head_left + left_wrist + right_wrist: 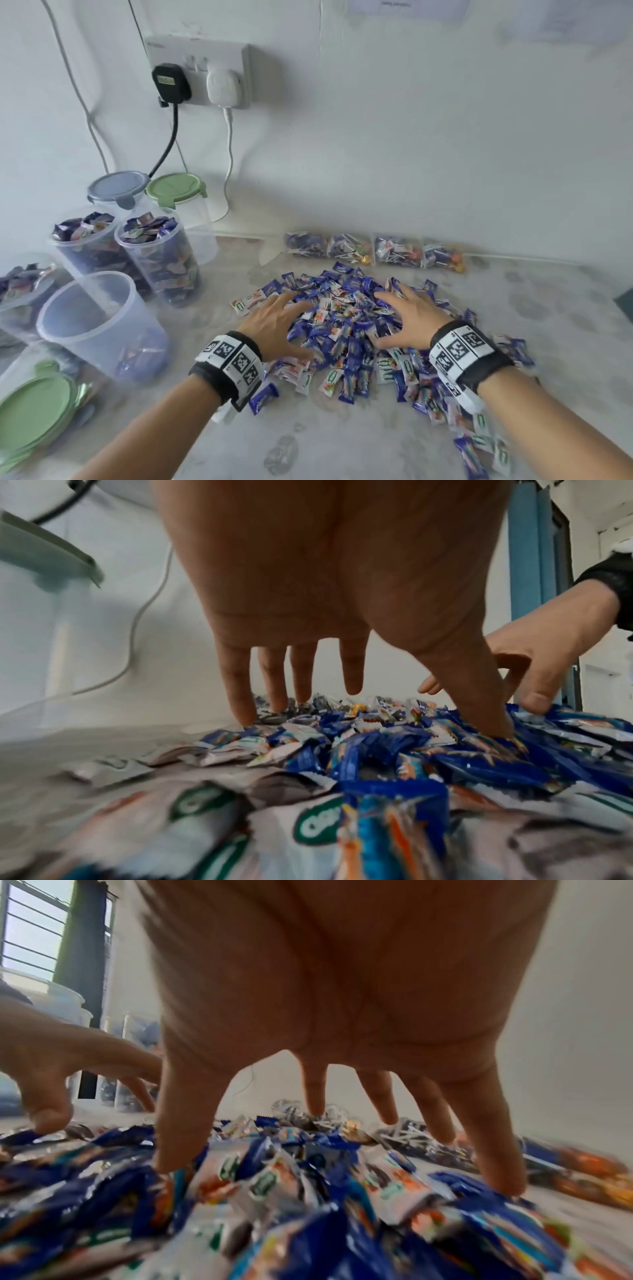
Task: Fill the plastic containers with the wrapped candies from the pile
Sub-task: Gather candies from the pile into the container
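Note:
A wide pile of wrapped candies, blue and white, lies on the table's middle. Both hands are spread palm down over it. My left hand touches the pile's left side with straight fingers; in the left wrist view its fingertips and thumb press into wrappers. My right hand rests on the right side, fingers apart, holding nothing. A clear open container stands left of the pile with a few candies at its bottom. Two full open containers stand behind it.
Two lidded containers, blue-grey and green, stand at the back left under a wall socket with cables. Green lids are stacked at the near left. Bags of lollipops line the wall behind the pile.

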The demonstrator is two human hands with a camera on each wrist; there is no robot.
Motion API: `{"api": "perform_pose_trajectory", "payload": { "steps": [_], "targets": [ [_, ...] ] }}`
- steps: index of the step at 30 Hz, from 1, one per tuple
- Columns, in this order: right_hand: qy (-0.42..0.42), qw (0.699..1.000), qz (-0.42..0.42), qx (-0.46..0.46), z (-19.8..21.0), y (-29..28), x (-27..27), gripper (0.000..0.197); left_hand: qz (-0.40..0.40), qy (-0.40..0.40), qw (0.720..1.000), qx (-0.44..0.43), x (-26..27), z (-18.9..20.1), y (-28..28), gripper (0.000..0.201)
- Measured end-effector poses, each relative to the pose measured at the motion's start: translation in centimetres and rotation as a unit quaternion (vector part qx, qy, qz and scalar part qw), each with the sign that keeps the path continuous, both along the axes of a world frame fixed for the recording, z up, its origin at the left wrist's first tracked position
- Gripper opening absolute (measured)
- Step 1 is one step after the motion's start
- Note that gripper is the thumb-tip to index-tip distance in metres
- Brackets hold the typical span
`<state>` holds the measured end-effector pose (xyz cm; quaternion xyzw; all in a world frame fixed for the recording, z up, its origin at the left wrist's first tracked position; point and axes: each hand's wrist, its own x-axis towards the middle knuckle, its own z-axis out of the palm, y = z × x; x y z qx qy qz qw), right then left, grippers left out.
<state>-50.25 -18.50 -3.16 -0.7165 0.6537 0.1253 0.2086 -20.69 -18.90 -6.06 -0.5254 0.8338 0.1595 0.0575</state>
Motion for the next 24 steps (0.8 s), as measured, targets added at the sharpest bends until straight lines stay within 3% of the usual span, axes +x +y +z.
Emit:
{"api": "perform_pose_trajectory", "payload": {
  "steps": [4,8,16,24],
  "targets": [
    [0.036,0.998,-0.023,0.035,-1.1,-0.1,-1.1,0.124,-0.014,-0.011,0.999,0.032,-2.7,0.0,-1.7,0.105],
    [0.047,0.998,-0.025,0.039,-2.2,-0.2,-1.0,0.125,-0.022,-0.027,0.998,0.048,-4.5,-1.2,-3.1,0.121],
    [0.029,1.0,-0.004,0.001,-2.5,-0.9,-0.8,0.102,-0.016,-0.023,0.998,0.063,-5.1,-1.3,-4.5,0.114],
    [-0.025,0.999,0.0,-0.041,-1.9,-1.7,-1.1,0.058,-0.027,0.005,0.999,0.022,-4.6,-0.8,-4.7,0.073]
  ]
}}
